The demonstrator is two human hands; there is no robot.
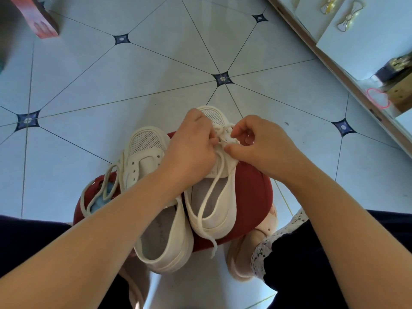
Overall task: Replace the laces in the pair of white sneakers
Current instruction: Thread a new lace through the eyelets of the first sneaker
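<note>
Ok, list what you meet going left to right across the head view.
loose lace → unlaced sneaker → left hand → right hand, both hands pinching the second lace → white cabinet

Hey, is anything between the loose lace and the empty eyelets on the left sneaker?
Nothing visible: the loose lace lies right beside that sneaker, and the eyelets in view are uncovered. Your left forearm crosses its middle.

Both bare forearms were stretched forward, angling in toward each other. The left hand (191, 144) and right hand (264, 143) sat knuckles-up, close together, fingers curled, each pinching the lace (219, 131).
</note>
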